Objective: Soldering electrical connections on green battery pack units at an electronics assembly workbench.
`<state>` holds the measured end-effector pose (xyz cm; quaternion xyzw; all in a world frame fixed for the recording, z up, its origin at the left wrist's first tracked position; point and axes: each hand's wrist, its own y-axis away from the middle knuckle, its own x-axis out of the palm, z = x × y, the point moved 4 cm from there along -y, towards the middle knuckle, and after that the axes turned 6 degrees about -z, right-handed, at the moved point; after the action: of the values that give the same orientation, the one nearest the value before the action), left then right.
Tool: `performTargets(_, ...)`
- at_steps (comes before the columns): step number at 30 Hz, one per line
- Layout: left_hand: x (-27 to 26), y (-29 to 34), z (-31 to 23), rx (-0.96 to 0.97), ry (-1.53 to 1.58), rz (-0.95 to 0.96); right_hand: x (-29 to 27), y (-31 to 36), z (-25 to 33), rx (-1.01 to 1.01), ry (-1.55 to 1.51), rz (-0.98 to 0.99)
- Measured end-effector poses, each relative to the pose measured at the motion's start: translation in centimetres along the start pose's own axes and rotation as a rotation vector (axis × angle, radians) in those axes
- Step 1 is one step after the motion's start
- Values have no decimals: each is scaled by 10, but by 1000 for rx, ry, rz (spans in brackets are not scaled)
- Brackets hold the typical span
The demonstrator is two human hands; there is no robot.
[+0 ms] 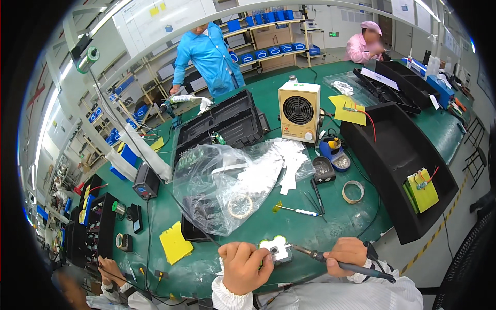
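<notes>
My left hand (245,266) is closed, its fingers curled at the near left edge of a small white device (279,249) with yellow-green corners. A thin solder wire (199,227) slants down to this hand from the upper left; its end is hidden by the fingers. In my right hand (345,257) is a soldering iron (312,253) with a dark handle, gripped from above. Its tip points left and is at the right edge of the white device; whether they touch I cannot tell.
A clear plastic bag (214,186) with white pieces lies ahead, near a cream fan unit (299,111). Tweezers, a pen and a tape roll (353,191) lie to the right, beside a black tray (392,150). Yellow sheets (175,244) lie left. A co-worker's hands (111,271) are at lower left.
</notes>
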<state>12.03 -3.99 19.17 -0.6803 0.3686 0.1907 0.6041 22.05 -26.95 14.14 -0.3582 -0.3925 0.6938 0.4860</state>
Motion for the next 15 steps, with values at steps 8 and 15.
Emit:
performTargets(8,1,0,-2,-3,-4,3,-2,0,1,12,-6,14)
performTargets(15,4,0,-2,5,12,3,-1,-2,2,28,2,17)
